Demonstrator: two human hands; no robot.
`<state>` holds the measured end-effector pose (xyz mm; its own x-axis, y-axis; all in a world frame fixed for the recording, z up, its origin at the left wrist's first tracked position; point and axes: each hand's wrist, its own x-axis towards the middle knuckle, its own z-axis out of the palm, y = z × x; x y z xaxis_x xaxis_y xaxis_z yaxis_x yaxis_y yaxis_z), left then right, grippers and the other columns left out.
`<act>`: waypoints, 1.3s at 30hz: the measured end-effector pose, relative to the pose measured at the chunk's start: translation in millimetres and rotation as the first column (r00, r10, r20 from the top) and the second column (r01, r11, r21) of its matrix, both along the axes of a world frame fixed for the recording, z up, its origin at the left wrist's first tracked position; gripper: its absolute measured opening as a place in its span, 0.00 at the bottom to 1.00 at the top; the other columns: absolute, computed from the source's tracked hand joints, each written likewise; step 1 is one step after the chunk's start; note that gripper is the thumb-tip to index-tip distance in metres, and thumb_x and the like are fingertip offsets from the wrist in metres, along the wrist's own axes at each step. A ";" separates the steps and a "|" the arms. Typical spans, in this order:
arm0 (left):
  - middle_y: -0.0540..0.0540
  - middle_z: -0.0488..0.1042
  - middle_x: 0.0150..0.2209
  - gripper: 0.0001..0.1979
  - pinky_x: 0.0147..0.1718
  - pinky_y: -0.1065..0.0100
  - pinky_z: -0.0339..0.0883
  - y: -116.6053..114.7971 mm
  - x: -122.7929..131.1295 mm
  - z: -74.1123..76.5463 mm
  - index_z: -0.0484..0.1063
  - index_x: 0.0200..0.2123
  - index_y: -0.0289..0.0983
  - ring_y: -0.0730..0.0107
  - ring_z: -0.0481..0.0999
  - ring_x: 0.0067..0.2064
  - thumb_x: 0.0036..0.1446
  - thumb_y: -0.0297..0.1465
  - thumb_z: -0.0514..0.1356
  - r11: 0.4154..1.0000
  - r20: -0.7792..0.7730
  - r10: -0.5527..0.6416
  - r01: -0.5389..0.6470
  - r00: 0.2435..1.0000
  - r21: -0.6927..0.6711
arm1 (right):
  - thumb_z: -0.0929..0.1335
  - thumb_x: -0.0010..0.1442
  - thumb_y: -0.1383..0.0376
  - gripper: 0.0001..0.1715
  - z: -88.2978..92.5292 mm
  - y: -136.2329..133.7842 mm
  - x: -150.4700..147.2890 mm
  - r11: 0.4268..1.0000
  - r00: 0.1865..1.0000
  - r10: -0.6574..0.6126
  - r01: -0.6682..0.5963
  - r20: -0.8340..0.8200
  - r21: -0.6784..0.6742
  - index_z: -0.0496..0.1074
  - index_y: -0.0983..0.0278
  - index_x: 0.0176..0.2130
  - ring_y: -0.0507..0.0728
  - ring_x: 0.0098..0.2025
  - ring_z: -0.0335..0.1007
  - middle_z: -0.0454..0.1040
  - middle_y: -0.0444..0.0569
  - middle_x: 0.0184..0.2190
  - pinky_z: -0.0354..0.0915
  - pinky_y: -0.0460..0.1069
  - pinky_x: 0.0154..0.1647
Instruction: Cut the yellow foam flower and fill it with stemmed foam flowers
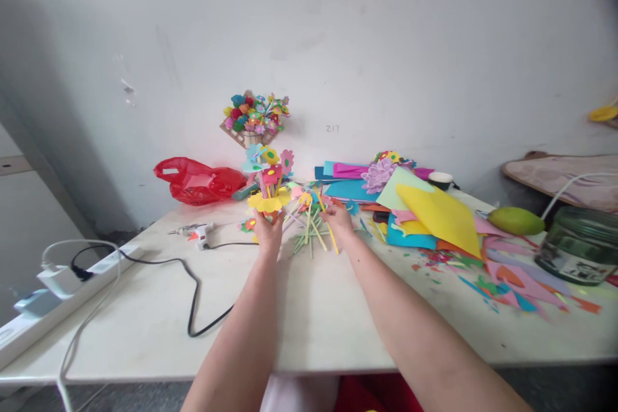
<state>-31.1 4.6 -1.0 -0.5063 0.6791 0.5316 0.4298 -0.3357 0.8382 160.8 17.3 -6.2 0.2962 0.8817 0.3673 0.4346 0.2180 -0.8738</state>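
My left hand is closed around the base of a small pot of foam-paper flowers. A scalloped yellow collar rings its top, with blue, yellow, red and pink blooms standing above. My right hand has its fingers curled over a narrow yellow strip, whose ends show above and below them. Between my hands lies a loose heap of thin green and yellow stems, with flower heads at their far ends. My fingertips are partly hidden and slightly blurred.
On the left are a glue gun with a black cord, a red plastic bag and a power strip. Coloured foam sheets, scraps, a green fruit and a glass jar lie to the right.
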 end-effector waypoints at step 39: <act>0.50 0.67 0.31 0.19 0.36 0.64 0.62 6.7 2.1 -5.8 0.60 0.36 0.39 0.65 0.69 0.34 0.43 0.39 0.63 0.990 0.004 -0.118 0.117 0.993 0.074 | 0.68 0.50 0.47 0.22 117.2 -51.7 -57.8 0.816 0.825 0.457 -0.240 -0.333 0.526 0.67 0.63 0.25 0.53 0.25 0.74 0.72 0.42 0.22 0.70 0.45 0.24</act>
<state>-29.0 11.2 -6.8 -0.4299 0.6932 0.5784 0.3772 -0.4442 0.8127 103.0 -34.4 111.0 0.2210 0.7246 0.6527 -0.1418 0.6860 -0.7136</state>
